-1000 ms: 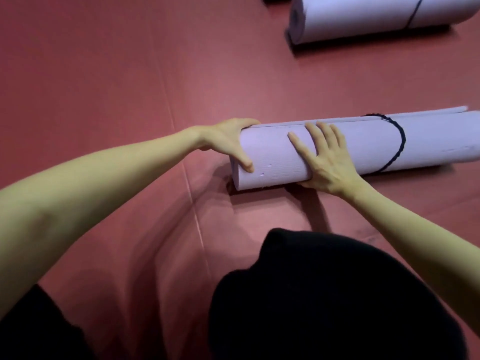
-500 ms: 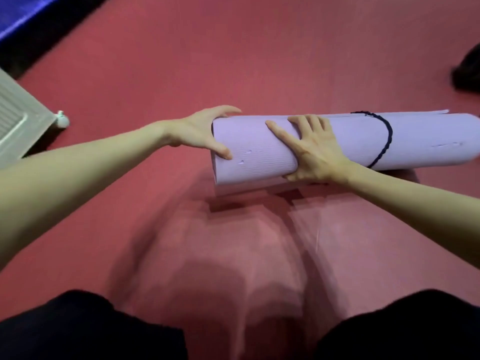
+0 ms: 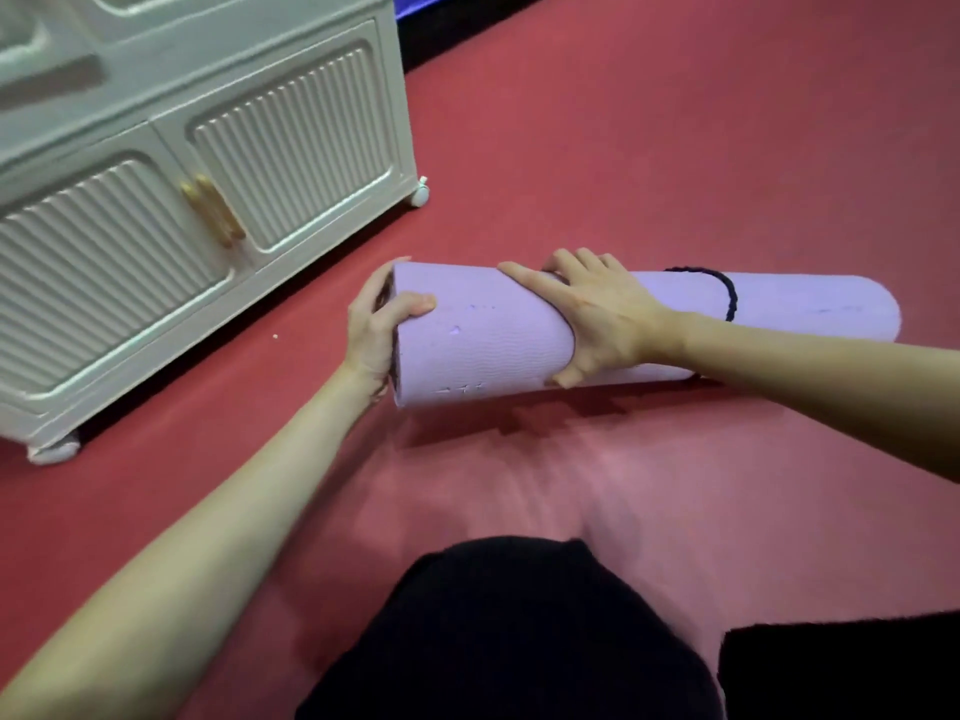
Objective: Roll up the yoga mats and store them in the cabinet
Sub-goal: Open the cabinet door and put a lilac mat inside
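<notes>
Red floor [image 3: 675, 122], white cabinet [image 3: 197, 163] at its upper left with ribbed doors closed, rolled lilac yoga mat [image 3: 488, 335] held level just above the floor, right hand [image 3: 597, 319] curled over its middle, left hand [image 3: 374, 330] gripping its left end, dark cord [image 3: 730, 296] looped round the roll

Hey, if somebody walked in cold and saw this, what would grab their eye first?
Probably the rolled lilac yoga mat at centre, bound by a dark cord, held over the red floor. The left hand cups its near end while the right hand wraps its middle. Next, the white cabinet at upper left, its ribbed doors closed.
</notes>
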Tool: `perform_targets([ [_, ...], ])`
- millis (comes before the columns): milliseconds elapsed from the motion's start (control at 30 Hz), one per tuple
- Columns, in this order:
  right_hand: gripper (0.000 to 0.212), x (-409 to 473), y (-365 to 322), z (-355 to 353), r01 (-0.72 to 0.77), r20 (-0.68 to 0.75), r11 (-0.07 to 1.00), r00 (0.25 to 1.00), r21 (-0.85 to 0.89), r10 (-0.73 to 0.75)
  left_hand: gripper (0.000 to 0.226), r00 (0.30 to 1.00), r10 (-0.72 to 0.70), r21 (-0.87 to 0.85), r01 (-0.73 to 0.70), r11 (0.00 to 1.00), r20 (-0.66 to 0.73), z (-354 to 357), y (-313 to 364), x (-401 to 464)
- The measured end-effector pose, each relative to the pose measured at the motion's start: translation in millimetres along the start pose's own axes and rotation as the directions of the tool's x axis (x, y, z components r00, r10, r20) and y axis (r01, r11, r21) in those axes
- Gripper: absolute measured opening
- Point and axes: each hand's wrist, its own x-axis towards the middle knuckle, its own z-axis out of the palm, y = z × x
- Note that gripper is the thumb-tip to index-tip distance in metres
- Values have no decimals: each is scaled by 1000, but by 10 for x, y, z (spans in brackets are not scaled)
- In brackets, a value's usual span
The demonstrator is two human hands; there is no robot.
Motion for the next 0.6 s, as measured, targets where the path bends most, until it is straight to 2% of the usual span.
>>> perform_targets([
  [167, 134, 652, -266, -297, 143, 30, 990, 989, -6, -143, 44, 993, -40, -124, 27, 992, -108, -552, 136, 93],
  [300, 135, 1096, -619, -231, 210, 149, 977, 966, 32, -212, 73, 964, -220, -150, 197, 969, -148, -1057, -81, 130],
  [433, 133, 1471, -873, -132, 231, 127, 965, 961, 124, -246, 60, 928, -259, -152, 225, 963, -267, -1416, 22, 257],
  [567, 130, 1802, -937, -237, 228, 56, 943, 967, 242, -248, 75, 902, -288, -116, 264, 957, -321, -1615, 405, 496],
  [600, 129, 1886, -916, -278, 225, 45, 934, 968, 279, -247, 72, 904, -285, -97, 268, 959, -320, -1628, 529, 546],
])
